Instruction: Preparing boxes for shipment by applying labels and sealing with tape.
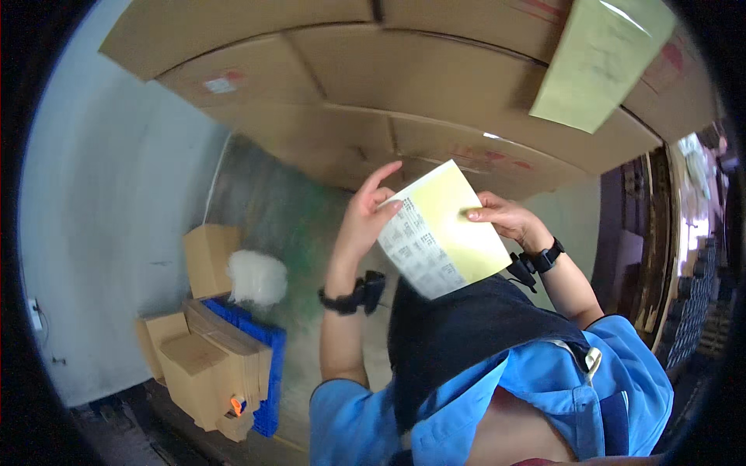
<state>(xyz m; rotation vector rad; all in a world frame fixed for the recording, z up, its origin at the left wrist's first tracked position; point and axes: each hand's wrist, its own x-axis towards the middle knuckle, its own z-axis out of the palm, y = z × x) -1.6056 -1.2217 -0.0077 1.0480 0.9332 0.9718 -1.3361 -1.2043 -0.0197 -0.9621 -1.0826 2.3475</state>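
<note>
A sheet of labels [465,233] is held tilted in front of my chest, pale yellow on one side and covered with small printed white stickers on the other. My left hand [364,219] grips its left edge, thumb on the white stickers and index finger stretched away from the sheet. On the opposite edge, my right hand [511,222] pinches the yellow part between thumb and fingers. Beyond both hands stands a stack of brown cardboard boxes [435,78], with a yellow paper sheet [598,74] on its upper right.
At the lower left, flattened and open cartons [198,357] rest by a blue plastic pallet [270,373]. A bundle of whitish plastic wrap [258,277] lies beside them. A pale wall [116,217] rises on the left. Dark stacked goods [691,303] line the right side.
</note>
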